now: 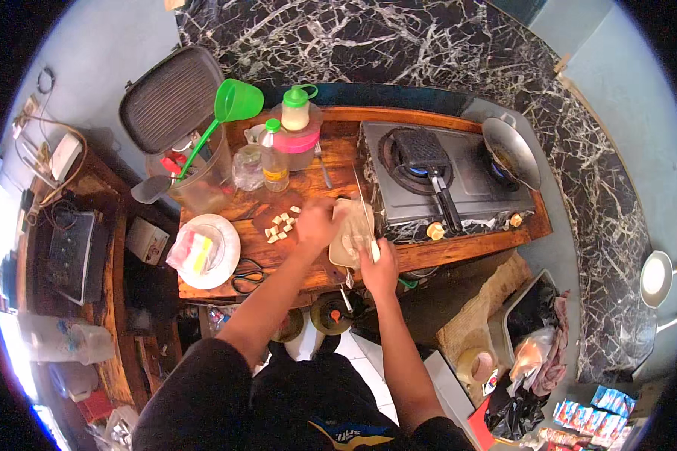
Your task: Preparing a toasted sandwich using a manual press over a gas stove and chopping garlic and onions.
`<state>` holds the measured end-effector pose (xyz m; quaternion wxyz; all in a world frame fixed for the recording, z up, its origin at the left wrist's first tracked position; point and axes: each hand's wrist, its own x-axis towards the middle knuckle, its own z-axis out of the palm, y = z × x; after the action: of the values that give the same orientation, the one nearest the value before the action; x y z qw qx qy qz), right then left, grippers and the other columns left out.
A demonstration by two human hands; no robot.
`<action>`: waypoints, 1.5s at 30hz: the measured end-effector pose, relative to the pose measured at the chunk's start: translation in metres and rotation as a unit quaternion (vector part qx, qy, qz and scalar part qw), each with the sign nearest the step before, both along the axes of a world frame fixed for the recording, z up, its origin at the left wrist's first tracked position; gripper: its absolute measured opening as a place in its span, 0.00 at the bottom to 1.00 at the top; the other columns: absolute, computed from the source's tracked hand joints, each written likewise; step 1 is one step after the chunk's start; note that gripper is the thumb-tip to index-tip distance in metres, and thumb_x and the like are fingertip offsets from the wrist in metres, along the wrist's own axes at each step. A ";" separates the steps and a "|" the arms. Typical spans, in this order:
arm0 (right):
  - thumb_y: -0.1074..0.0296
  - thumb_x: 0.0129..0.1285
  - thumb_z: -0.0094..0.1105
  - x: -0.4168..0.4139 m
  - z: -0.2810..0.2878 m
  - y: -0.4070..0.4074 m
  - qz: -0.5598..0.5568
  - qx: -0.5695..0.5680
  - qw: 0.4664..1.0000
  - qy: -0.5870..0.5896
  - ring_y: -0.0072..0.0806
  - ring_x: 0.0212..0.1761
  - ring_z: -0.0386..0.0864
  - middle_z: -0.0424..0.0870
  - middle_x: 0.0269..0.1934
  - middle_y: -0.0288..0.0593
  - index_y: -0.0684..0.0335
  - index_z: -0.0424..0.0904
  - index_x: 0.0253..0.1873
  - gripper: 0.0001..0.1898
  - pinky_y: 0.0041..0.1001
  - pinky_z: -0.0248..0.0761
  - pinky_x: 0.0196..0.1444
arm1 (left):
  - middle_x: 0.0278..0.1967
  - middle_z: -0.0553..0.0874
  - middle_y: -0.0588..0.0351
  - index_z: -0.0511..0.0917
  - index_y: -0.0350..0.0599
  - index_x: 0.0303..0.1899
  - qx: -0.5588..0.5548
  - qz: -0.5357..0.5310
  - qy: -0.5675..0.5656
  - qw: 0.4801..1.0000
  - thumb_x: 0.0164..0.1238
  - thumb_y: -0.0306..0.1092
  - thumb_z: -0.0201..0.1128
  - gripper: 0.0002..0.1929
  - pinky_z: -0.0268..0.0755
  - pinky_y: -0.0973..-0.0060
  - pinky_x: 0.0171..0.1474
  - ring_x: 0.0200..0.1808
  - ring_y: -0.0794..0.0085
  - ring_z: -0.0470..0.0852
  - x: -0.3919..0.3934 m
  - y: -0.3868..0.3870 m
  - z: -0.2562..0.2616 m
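My right hand (379,267) grips the light handle of a long knife (364,197), its blade pointing away from me. Under it lies a pale rectangular tray or board (352,231). My left hand (319,224) is over the left edge of this piece, somewhat blurred; its fingertips are hard to make out, and whether it holds anything cannot be told. Small pale cubes (280,226) lie on a brown board just left of my left hand. A white plate (224,270) with colourful packets (190,252) stands further left, beside black-handled scissors (249,276).
A two-burner gas stove (468,197) stands right, flames lit under a square pan (422,149) and a wok (510,152). Bottles (275,163), a fork (323,165) and a tub with a green ladle (203,144) stand behind. A grill pan (172,98) leans back left.
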<state>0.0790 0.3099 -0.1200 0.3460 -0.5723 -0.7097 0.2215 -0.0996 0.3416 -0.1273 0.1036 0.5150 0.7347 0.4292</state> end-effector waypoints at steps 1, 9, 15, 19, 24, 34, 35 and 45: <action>0.56 0.59 0.68 -0.002 0.000 0.007 0.004 -0.001 1.000 0.001 0.55 0.54 0.76 0.78 0.50 0.55 0.66 0.73 0.51 0.23 0.44 0.71 0.52 | 0.38 0.84 0.48 0.82 0.41 0.41 0.049 0.018 0.008 0.999 0.60 0.52 0.69 0.21 0.75 0.62 0.50 0.48 0.55 0.82 -0.017 -0.016 -0.002; 0.55 0.53 0.73 -0.020 0.001 0.043 0.030 -0.070 0.989 -0.126 0.56 0.52 0.78 0.79 0.52 0.58 0.66 0.74 0.55 0.29 0.46 0.73 0.53 | 0.42 0.81 0.43 0.71 0.39 0.42 -0.062 0.130 -0.034 0.989 0.64 0.50 0.67 0.23 0.73 0.56 0.45 0.45 0.48 0.80 -0.070 -0.116 -0.015; 0.62 0.57 0.68 -0.011 -0.012 0.055 0.034 -0.032 0.996 -0.077 0.57 0.49 0.79 0.83 0.42 0.59 0.66 0.74 0.49 0.20 0.48 0.72 0.50 | 0.63 0.71 0.45 0.68 0.43 0.61 -0.118 0.092 0.198 0.969 0.57 0.64 0.67 0.40 0.66 0.52 0.58 0.60 0.48 0.71 -0.061 -0.088 -0.017; 0.71 0.61 0.61 -0.006 -0.008 0.040 0.036 0.018 0.999 0.011 0.56 0.43 0.80 0.82 0.37 0.56 0.66 0.76 0.46 0.10 0.44 0.73 0.43 | 0.61 0.71 0.47 0.63 0.52 0.70 -0.162 0.072 0.222 0.959 0.58 0.67 0.63 0.43 0.67 0.54 0.58 0.61 0.51 0.70 -0.065 -0.073 -0.023; 0.69 0.63 0.62 0.006 0.000 0.019 0.009 -0.016 0.989 0.145 0.47 0.39 0.83 0.83 0.34 0.52 0.69 0.76 0.44 0.10 0.39 0.73 0.42 | 0.48 0.74 0.49 0.71 0.56 0.60 -0.142 0.017 0.236 0.961 0.67 0.55 0.60 0.25 0.75 0.55 0.47 0.52 0.53 0.76 -0.074 -0.059 -0.036; 0.71 0.65 0.64 0.030 0.023 -0.001 -0.025 -0.076 0.949 0.304 0.18 0.22 0.77 0.80 0.29 0.36 0.68 0.78 0.46 0.09 0.25 0.70 0.25 | 0.48 0.78 0.45 0.73 0.50 0.49 -0.131 -0.163 0.265 0.941 0.71 0.44 0.57 0.12 0.80 0.52 0.36 0.37 0.45 0.85 -0.114 -0.032 -0.039; 0.71 0.65 0.64 0.030 0.022 -0.003 -0.024 -0.077 0.949 0.304 0.18 0.22 0.77 0.80 0.29 0.36 0.68 0.78 0.46 0.09 0.25 0.70 0.25 | 0.47 0.79 0.44 0.72 0.49 0.48 -0.106 -0.180 0.267 0.941 0.71 0.42 0.57 0.12 0.79 0.53 0.36 0.37 0.44 0.84 -0.120 -0.030 -0.045; 0.74 0.67 0.63 0.035 0.025 -0.006 -0.036 -0.065 0.922 0.379 0.15 0.20 0.71 0.78 0.30 0.34 0.65 0.73 0.43 0.06 0.20 0.64 0.19 | 0.45 0.78 0.46 0.71 0.44 0.47 -0.053 -0.112 0.210 0.970 0.71 0.40 0.57 0.12 0.78 0.55 0.38 0.38 0.47 0.83 -0.117 -0.036 -0.035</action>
<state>0.1140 0.3043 -0.0947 0.5592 -0.4920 -0.4886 0.4545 -0.2169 0.3061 -0.1627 0.0215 0.6663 0.6995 0.2575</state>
